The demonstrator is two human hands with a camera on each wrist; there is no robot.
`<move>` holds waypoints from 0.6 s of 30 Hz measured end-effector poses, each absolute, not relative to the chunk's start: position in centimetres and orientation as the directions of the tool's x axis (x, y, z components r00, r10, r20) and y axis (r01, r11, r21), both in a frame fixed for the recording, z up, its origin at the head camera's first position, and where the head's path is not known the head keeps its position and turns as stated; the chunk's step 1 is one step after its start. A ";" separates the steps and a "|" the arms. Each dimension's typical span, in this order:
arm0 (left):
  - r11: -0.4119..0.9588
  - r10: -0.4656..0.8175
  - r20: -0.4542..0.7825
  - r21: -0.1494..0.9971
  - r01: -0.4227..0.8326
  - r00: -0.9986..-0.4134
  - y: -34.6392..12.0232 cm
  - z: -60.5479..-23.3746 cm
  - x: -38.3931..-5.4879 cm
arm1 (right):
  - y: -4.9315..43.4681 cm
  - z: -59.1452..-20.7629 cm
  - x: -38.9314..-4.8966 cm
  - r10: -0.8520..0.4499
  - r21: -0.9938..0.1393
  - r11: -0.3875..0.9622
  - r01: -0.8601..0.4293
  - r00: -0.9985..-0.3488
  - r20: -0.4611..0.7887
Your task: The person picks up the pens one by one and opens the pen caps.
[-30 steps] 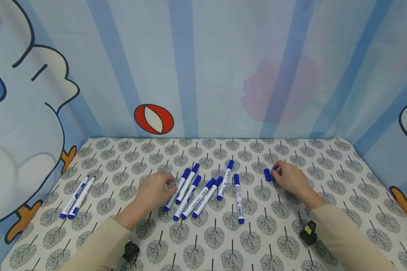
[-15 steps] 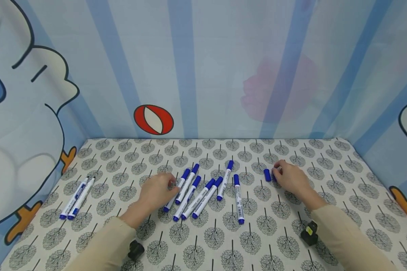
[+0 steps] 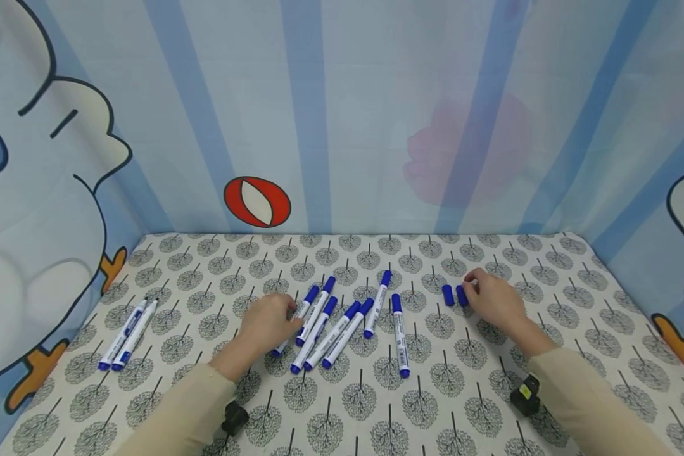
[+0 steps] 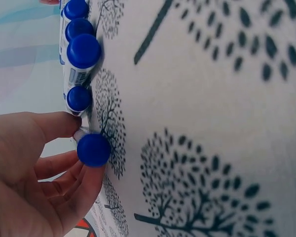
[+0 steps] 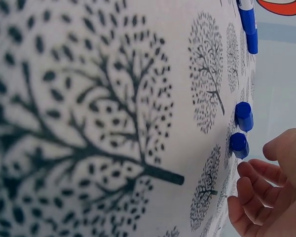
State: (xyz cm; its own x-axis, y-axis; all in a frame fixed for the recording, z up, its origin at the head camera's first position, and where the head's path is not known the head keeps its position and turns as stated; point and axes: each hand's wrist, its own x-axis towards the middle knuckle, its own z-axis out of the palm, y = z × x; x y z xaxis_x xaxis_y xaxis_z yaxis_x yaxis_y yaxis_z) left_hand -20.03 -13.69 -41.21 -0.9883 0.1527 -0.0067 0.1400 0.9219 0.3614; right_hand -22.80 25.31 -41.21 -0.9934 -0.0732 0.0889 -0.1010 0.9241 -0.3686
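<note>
My left hand (image 3: 265, 326) is at the leftmost of several white, blue-capped markers in the middle of the table. In the left wrist view the thumb and fingers pinch this marker (image 4: 93, 149) from both sides, behind its blue end. My right hand (image 3: 496, 304) is beside two blue marker caps, a left one (image 3: 448, 295) and a right one (image 3: 462, 296). In the right wrist view its thumb and loosely bent fingers stand apart, just off the nearer cap (image 5: 239, 145), holding nothing.
Two uncapped markers (image 3: 127, 335) lie side by side at the left, dark tips pointing away. Several capped markers (image 3: 333, 335) lie slanted beside the left hand, and one (image 3: 401, 335) lies nearest the right hand. A printed curtain (image 3: 365, 126) hangs behind the tree-patterned tablecloth (image 3: 359, 430).
My left hand has shifted slightly right, closing in on the leftmost marker. The right hand has let go of the right cap and drawn a little right, leaving both caps side by side.
</note>
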 end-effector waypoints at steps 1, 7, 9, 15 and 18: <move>0.922 0.153 -0.010 0.362 0.139 -0.988 -13.6 -41.2 -20.0 | 25.3 -41.2 -22.8 -0.074 -0.373 0.922 -0.102 -0.993 0.089; 0.925 0.155 -0.013 0.353 0.141 -0.988 -13.5 -41.1 -20.0 | 25.2 -41.3 -22.6 -0.080 -0.393 0.913 -0.111 -0.992 0.093; 0.926 0.158 -0.012 0.350 0.144 -0.987 -13.5 -41.1 -20.0 | 25.1 -41.3 -22.6 -0.085 -0.397 0.910 -0.118 -0.991 0.102; 0.927 0.155 -0.011 0.348 0.142 -0.988 -13.6 -41.0 -19.9 | 24.6 -41.1 -22.4 -0.102 -0.403 0.903 -0.150 -0.985 0.137; 0.923 0.160 0.004 0.353 0.151 -0.987 -13.7 -40.9 -19.9 | 24.5 -41.0 -22.3 -0.108 -0.405 0.900 -0.159 -0.983 0.146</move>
